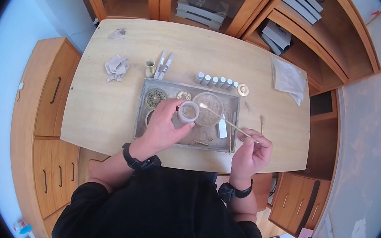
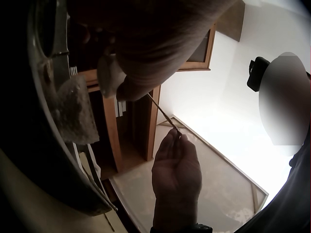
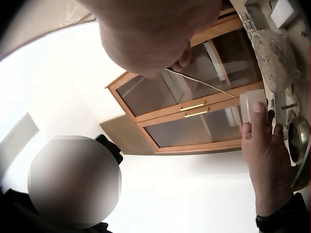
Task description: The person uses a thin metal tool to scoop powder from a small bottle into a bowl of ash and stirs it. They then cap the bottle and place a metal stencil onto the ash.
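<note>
My left hand (image 1: 164, 126) grips a small translucent jar (image 1: 188, 112) over the grey tray (image 1: 187, 145), its mouth facing up. From the right, my right hand (image 1: 253, 152) pinches the end of a slender stick with a wider pale tip (image 1: 231, 124). That tip lies just beside the jar's rim, overlapping the clear bowl of greyish powder (image 1: 209, 121) in the head view. The right wrist view also shows the stick reaching toward the jar (image 3: 251, 103). A round openwork lid (image 1: 155, 98), a white block (image 1: 222, 127) and a small brass piece (image 1: 202, 143) lie in the tray.
Behind the tray stand a row of silver-capped vials (image 1: 216, 82), a brass disc (image 1: 243, 89), a brass cup (image 1: 150, 67) and two slim tubes (image 1: 167, 65). Crumpled cloth (image 1: 117, 68) lies left. Right are a small brush (image 1: 262, 124) and a pale sheet (image 1: 289, 79).
</note>
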{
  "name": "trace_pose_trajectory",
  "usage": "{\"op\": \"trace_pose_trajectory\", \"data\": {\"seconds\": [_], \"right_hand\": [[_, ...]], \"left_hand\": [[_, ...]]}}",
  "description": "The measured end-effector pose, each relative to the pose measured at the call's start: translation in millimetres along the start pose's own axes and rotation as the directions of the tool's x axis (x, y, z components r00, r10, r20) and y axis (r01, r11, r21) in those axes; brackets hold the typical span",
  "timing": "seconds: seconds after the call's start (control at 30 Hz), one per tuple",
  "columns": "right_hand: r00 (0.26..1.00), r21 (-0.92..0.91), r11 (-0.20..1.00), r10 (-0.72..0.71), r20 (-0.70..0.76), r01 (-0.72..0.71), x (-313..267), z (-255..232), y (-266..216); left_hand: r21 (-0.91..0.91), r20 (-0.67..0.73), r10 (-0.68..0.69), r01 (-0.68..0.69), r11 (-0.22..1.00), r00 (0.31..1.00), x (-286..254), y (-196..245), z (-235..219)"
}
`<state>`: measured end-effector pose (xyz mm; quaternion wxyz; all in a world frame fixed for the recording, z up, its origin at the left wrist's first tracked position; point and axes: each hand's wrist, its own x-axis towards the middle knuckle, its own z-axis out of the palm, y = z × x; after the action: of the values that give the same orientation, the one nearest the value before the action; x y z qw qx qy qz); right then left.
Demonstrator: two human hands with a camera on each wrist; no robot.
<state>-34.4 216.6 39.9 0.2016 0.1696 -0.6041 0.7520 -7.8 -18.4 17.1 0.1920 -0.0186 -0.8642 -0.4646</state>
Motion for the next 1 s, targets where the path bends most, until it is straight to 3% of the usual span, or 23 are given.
{"op": "trace_pose_trajectory", "data": {"seconds": [0.07,0.17,0.27,0.67,0.87,1.0], "right_hand": [[0.995,-0.050,0.998,0.026,-0.095,-0.031,2.2,-3.1,5.0],[0.969,-0.066,0.969,0.230,-0.095,-0.236,4.8,-7.9,22.5],[0.958,-0.047,0.959,0.274,-0.084,-0.279,2.8,-6.1,30.6],[0.943,-0.103,0.938,0.332,-0.002,-0.330,-6.1,-10.6,43.2],[0.912,-0.002,0.917,0.397,-0.103,-0.399,-1.8,-9.0,36.7],[0.926,0.083,0.935,0.353,-0.136,-0.344,3.1,-14.0,40.3]], "left_hand": [[-0.014,-0.016,-0.036,0.036,0.999,0.999,-0.5,-0.3,-0.5],[-0.024,-0.040,-0.065,0.065,0.998,0.997,-1.5,-5.1,-0.6],[-0.026,-0.052,-0.067,0.066,0.997,0.996,-2.7,-10.2,-0.2],[0.000,-0.044,-0.069,0.069,0.998,0.997,-2.4,-10.5,-2.8],[0.008,-0.036,-0.052,0.052,0.999,0.998,-2.0,-10.6,-2.2],[0.024,-0.027,-0.050,0.051,0.998,0.998,-1.8,-7.2,-3.3]]}}
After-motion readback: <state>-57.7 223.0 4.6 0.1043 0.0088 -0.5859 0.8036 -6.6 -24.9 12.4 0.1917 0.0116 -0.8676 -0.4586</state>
